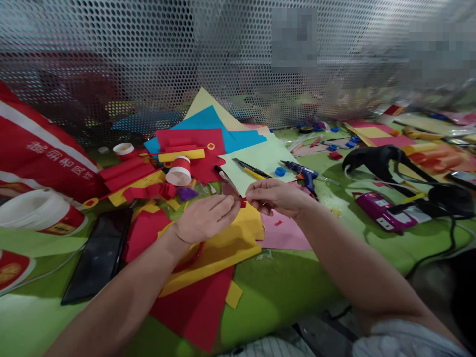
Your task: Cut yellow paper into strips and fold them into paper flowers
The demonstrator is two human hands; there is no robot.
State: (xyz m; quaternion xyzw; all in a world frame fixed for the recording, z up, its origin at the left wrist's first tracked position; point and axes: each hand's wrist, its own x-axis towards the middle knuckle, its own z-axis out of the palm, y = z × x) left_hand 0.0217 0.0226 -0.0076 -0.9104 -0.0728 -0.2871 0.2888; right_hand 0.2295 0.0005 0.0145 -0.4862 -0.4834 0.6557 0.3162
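Note:
My left hand (208, 217) and my right hand (277, 196) meet over the middle of the table, fingers closed and tips almost touching. Between the fingertips shows a small red paper piece (243, 202), pinched from both sides; its full shape is hidden. Below my left hand lie yellow paper (223, 243) and a red sheet (197, 312). Pink paper (286, 235) is under my right hand. Just beyond the hands, a utility knife (251, 167) and a black-and-white pen (225, 177) rest by a pale green sheet (238, 161).
A blue glue gun (305, 174) lies right of the hands, beside a blue tape roll (280, 171). Farther right are a purple device (386, 210) and cables. On the left stand paper cups (67, 220), a black phone (98, 255) and a red bag (40, 144). A perforated metal screen (230, 54) rises behind.

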